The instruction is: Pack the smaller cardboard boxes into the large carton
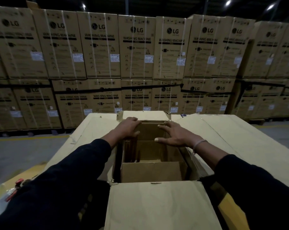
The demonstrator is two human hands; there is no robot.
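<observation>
Head view: I'm seating a smaller box at the far end of the large carton (158,201).

My left hand (128,127) grips this smaller box (150,130); my right hand (171,135) presses it, fingers straight. Another box (152,171) sits nearer; the middle remains unfilled.

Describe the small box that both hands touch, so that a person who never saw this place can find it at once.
Before the wall of stacked washing machine cartons stands a large carton with its flaps spread open. Inside it, at the far end, is the small box under the left hand and right hand. Unlike the nearer box, it sits higher, against the far flap.
</observation>
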